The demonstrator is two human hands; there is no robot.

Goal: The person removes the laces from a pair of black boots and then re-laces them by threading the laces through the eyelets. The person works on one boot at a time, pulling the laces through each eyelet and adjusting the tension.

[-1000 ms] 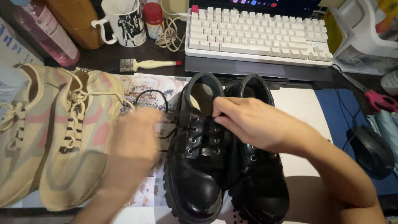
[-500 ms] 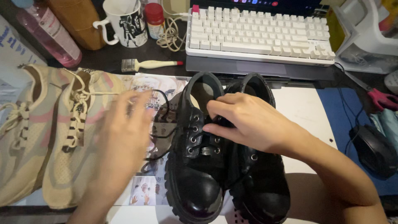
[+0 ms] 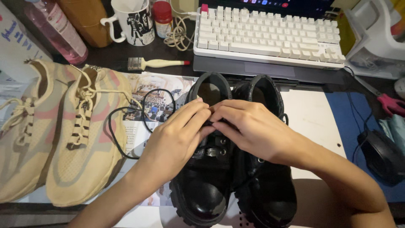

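Two bare forearms, left hand (image 3: 177, 137) and right hand (image 3: 253, 128) without sleeves, rings or gloves, short-nailed fingers (image 3: 198, 110).

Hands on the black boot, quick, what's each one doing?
Left hand: fingers pinched on the black lace at the left boot.
Right hand: pinched there too; what it grips is hidden.

We see both hands, the left hand (image 3: 177, 139) and right hand (image 3: 249, 128), meeting over the left black boot (image 3: 206, 177), with the right black boot (image 3: 263, 169) touching it at 3 o'clock and a loose black lace (image 3: 126, 126) looping across the paper at 9 o'clock. Passage at 9 o'clock is blocked by two beige sneakers (image 3: 80, 139), and at 12 o'clock by the white keyboard (image 3: 270, 36), a small brush (image 3: 156, 63) and a mug (image 3: 133, 21). Open room lies at 3 o'clock over the white sheet (image 3: 312, 118), bounded farther out by a black mouse (image 3: 382, 154).
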